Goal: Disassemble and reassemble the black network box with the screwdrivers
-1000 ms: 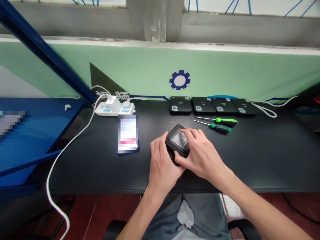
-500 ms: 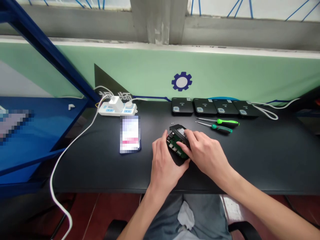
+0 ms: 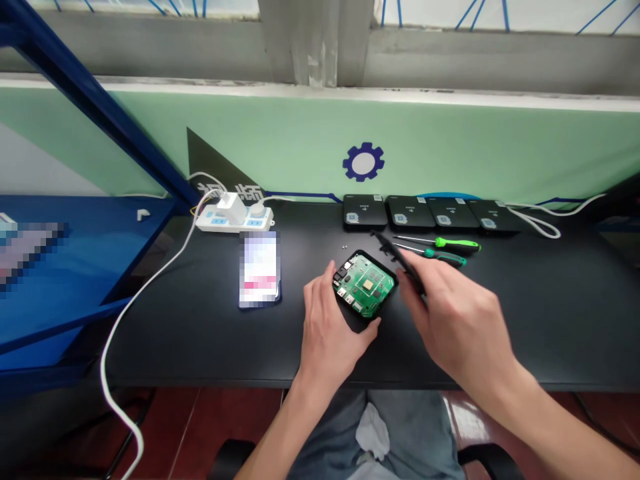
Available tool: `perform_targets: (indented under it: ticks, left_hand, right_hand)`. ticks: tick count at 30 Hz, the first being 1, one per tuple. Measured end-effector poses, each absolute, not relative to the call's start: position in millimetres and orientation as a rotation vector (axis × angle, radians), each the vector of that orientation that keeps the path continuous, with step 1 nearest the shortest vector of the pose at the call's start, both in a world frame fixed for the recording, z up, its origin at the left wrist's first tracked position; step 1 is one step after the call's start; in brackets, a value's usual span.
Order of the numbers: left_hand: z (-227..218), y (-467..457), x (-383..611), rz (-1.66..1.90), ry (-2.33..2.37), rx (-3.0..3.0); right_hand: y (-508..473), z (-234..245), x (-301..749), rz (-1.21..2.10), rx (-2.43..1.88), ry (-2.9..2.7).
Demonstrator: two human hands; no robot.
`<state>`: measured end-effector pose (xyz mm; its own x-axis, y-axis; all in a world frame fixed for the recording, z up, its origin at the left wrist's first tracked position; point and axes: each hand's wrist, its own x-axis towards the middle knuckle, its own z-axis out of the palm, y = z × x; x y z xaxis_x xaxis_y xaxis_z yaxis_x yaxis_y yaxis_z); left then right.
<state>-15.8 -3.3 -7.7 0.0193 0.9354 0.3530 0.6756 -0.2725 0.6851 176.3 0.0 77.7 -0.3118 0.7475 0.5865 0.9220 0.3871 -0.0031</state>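
My left hand (image 3: 330, 327) grips the lower half of a small black electronics box (image 3: 376, 257), fingers along its left side and thumb at the near corner. Inside that half, a green circuit board (image 3: 369, 283) lies exposed, with ports along its left edges and a pale square near its middle. My right hand (image 3: 457, 313) pinches the black cover (image 3: 404, 261) of the box between thumb and fingers. The cover is tilted steeply on its edge, raised at the right of the board and apart from it. Tiny screws (image 3: 345, 247) lie just beyond the box.
Several similar black boxes (image 3: 364, 213) line the back of the black table (image 3: 200, 333). Two screwdrivers, one lime green (image 3: 457, 245) and one teal (image 3: 445, 257), lie before them. Left are a phone (image 3: 260, 270), a white power strip (image 3: 235, 217) and a long white cable (image 3: 103, 360).
My right hand has lifted the cover off the lower half and carried it to the right, uncovering the circuit board. My left hand has stayed on the box.
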Motion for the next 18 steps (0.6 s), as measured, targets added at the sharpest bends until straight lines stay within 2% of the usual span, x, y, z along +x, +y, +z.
perform_targets:
  ticks: [5,9,18]
  left_hand:
    - [-6.2,-4.3,-14.4,1.086,1.668,2.004]
    - [-5.3,-4.9,-10.6,1.1,1.717,2.02]
    - [-1.4,-19.5,-14.5,1.095,1.706,2.115]
  right_hand:
    - [-3.2,86.4,203.8,-0.354,-1.648,-1.844]
    - [-2.2,75.8,229.8,0.046,-1.849,-1.43]
    - [2.2,27.3,271.4,0.667,-1.695,-0.831]
